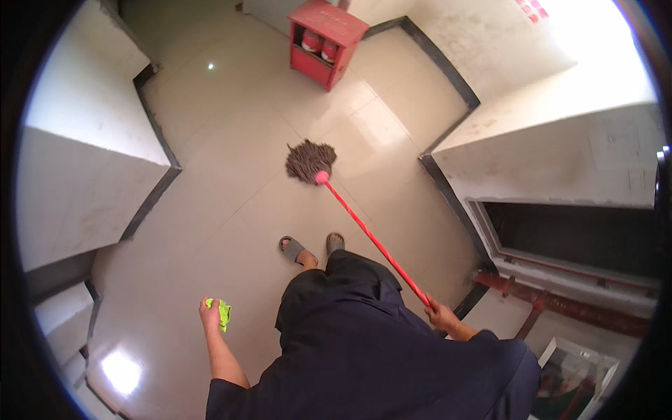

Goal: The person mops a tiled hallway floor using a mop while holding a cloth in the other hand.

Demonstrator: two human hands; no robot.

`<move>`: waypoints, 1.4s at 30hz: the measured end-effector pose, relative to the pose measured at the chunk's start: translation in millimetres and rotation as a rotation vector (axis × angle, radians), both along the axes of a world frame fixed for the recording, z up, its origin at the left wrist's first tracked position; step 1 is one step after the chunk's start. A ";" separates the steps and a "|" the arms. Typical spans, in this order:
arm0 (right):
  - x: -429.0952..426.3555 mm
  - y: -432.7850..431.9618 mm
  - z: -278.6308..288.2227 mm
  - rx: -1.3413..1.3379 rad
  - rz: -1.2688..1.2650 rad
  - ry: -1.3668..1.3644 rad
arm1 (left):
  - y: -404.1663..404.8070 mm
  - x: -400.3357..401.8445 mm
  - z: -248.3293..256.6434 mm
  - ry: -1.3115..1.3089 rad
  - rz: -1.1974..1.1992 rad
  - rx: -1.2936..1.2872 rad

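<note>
My right hand (441, 315) grips the upper end of a red mop handle (375, 241), which slants away to the upper left. At its far end a pink collar joins the dark, stringy mop head (310, 160), lying spread on the tiled floor (236, 184) in front of my feet. Out to the left, my left hand (210, 312) is closed around a bunched yellow-green cloth (224, 315) above the floor. Grey slippers (292, 249) are on my feet, between the two hands and below the mop head.
Ahead stands a red metal fire extinguisher box (328, 44) holding red extinguishers (312, 42). Wall corners with dark skirting (152, 202) jut in from both sides. At the right are a recessed opening (567, 236) in the wall and a red pipe (562, 307) near the floor.
</note>
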State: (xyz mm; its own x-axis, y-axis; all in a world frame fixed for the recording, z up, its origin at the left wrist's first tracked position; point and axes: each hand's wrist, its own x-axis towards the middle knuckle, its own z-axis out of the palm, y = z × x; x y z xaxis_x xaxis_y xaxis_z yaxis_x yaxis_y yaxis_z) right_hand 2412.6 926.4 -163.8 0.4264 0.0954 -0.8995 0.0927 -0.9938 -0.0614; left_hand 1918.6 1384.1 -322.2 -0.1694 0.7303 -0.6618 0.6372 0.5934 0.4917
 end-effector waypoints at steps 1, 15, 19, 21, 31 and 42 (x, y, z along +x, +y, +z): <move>-21.0 -21.7 15.0 -0.011 -0.013 -0.018 | 2.6 7.2 0.4 0.002 -0.065 0.003; -83.6 -51.9 -173.2 0.309 -0.660 -0.166 | -56.0 25.5 -5.2 0.204 -0.583 -0.137; 10.3 52.7 -171.2 0.609 -1.047 0.019 | -50.4 21.9 -13.1 0.195 -0.654 -0.136; 38.0 84.2 -168.7 0.690 -1.183 0.083 | -40.7 32.5 -8.2 0.156 -0.656 -0.155; -44.9 36.0 -124.1 0.679 -0.817 -0.013 | -68.8 27.5 6.9 0.113 -0.505 0.067; 191.9 198.7 -194.6 0.815 -1.109 -0.186 | -91.6 29.1 8.4 0.336 -0.686 -0.282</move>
State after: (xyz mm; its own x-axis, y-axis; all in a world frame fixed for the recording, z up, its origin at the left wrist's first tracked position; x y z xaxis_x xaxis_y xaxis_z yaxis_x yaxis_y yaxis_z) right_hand 2604.6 1125.1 -358.3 0.7297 0.0970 -0.6769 -0.6421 -0.2434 -0.7270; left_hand 1947.7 1292.6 -313.7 0.0328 0.5568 -0.8300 0.9909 0.0905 0.0998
